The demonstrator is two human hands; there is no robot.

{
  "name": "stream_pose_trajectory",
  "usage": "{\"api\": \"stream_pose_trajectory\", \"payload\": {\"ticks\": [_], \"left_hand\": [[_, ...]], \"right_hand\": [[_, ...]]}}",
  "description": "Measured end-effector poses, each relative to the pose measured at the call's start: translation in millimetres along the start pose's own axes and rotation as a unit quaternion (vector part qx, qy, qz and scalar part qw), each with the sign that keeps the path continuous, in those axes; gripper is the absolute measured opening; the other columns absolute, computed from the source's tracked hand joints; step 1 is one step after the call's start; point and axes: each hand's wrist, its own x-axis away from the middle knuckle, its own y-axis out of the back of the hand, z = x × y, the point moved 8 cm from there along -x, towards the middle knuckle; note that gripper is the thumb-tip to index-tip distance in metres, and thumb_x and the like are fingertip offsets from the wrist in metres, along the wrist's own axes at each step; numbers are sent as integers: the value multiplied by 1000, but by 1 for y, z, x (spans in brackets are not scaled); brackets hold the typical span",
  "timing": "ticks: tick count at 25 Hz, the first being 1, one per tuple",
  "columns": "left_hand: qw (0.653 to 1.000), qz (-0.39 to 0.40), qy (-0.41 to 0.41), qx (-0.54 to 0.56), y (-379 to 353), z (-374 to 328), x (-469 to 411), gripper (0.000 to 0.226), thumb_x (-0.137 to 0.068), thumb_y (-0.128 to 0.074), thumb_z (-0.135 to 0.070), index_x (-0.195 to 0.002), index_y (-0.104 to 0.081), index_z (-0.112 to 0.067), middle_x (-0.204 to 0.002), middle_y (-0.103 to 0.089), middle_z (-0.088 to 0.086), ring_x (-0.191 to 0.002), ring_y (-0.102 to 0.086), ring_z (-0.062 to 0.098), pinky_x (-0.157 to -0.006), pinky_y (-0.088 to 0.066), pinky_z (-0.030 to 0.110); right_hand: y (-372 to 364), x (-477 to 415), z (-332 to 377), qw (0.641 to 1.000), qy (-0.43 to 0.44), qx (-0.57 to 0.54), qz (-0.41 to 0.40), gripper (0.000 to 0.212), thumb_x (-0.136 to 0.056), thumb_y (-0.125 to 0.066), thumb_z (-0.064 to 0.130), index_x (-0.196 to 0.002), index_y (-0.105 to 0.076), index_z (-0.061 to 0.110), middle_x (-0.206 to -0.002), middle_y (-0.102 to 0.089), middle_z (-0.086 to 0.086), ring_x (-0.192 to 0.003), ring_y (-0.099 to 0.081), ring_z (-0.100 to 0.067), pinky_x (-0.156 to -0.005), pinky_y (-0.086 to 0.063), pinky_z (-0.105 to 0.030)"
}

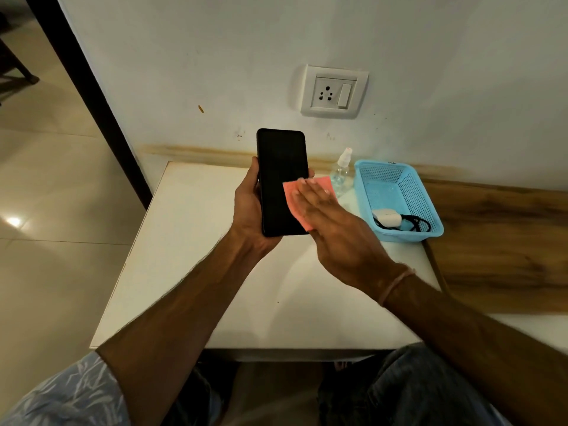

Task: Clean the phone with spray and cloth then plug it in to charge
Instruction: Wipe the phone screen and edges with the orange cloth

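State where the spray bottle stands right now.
In the head view, the spray bottle stands at the back of the white table, right of centre, just left of the blue basket and below the wall socket.

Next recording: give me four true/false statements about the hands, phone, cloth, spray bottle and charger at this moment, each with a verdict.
1. The left hand grips the phone, its dark screen towards the camera. True.
2. The right hand holds the spray bottle. False: its straight fingers press a pink cloth against the screen, and the spray bottle stands on the table.
3. The charger is plugged into the wall socket. False: the wall socket has nothing in it, and the white charger lies with its black cable in the blue basket.
4. The spray bottle stands upright just left of the basket. True.
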Motion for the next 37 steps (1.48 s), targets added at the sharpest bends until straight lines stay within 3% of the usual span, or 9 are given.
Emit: {"api": "stream_pose_trajectory", "payload": {"ticks": [3, 9, 13, 16, 19, 23, 26, 31, 37], "left_hand": [[1000, 2, 9, 9, 2, 3, 1, 71, -101, -35, -62, -146, -49, -9, -121, -65, 14, -109, -64, 29, -101, -49, 44], [1000, 24, 0, 5, 0, 1, 1, 77, -102, -30, -62, -148, -44, -2, -119, -60, 20, -98, -60, 30, -91, -49, 42], [1000, 17, 5, -7, -2, 5, 0, 76, -101, -32, -63, -149, -47, -6, -126, -61, 22, -112, -61, 35, -105, -45, 47], [1000, -3, 14, -3, 4, 7, 0, 76, -98, -38, -66, -148, -49, -10, -124, -65, 16, -115, -63, 32, -104, -49, 46], [999, 29, 27, 17, -1, 3, 3, 84, -98, -33, -70, -153, -39, -7, -119, -63, 14, -103, -62, 25, -96, -48, 39], [1000, 25, 8, 16, -1, 3, 1, 79, -100, -34, -66, -147, -47, -4, -115, -63, 18, -99, -62, 27, -95, -48, 41], [1000, 17, 10, 12, -2, 5, -1, 76, -100, -35, -66, -144, -53, -7, -116, -67, 18, -105, -66, 30, -100, -50, 44], [998, 31, 33, 43, -3, 5, 2, 79, -97, -35, -71, -136, -57, -6, -119, -63, 12, -110, -60, 23, -103, -44, 38], [999, 28, 19, 10, -1, 6, -2, 78, -98, -38, -68, -147, -50, -8, -119, -66, 15, -105, -67, 27, -97, -51, 42]], "right_hand": [[-12, -15, 21, 1000, -17, -12, -16, 63, -94, -46, 0, -151, -21, 10, -160, -17, -6, -149, -4, -18, -122, -12, -37], [-18, 34, 33, 990, 128, 43, 27, 64, -87, -50, -5, -148, -32, 6, -156, -29, -10, -147, -17, -24, -120, -18, -39], [3, 12, 8, 999, 32, 10, -24, 58, -91, -48, -6, -147, -34, 3, -156, -29, -11, -147, -20, -23, -117, -29, -42], [0, -14, 20, 998, -27, -18, -45, 58, -93, -47, -1, -148, -31, 5, -158, -25, -10, -149, -15, -22, -120, -21, -42], [-16, -4, 43, 999, 33, 15, -14, 62, -91, -50, -1, -149, -29, 5, -157, -26, -12, -148, -15, -26, -120, -17, -41], [-12, 27, 34, 995, 94, 30, 20, 61, -89, -51, -4, -147, -33, 4, -155, -29, -12, -147, -20, -26, -119, -25, -43], [2, 7, 17, 999, 38, 26, -5, 61, -90, -49, -6, -148, -32, 4, -157, -27, -11, -148, -17, -23, -119, -24, -42], [-10, -27, 39, 1000, -14, 17, -14, 63, -94, -43, 5, -152, -19, 9, -160, -15, -8, -148, 0, -16, -122, -2, -33], [2, 4, 25, 999, 42, 20, -4, 60, -90, -48, -5, -147, -33, 5, -156, -29, -11, -147, -20, -24, -120, -22, -41]]}}
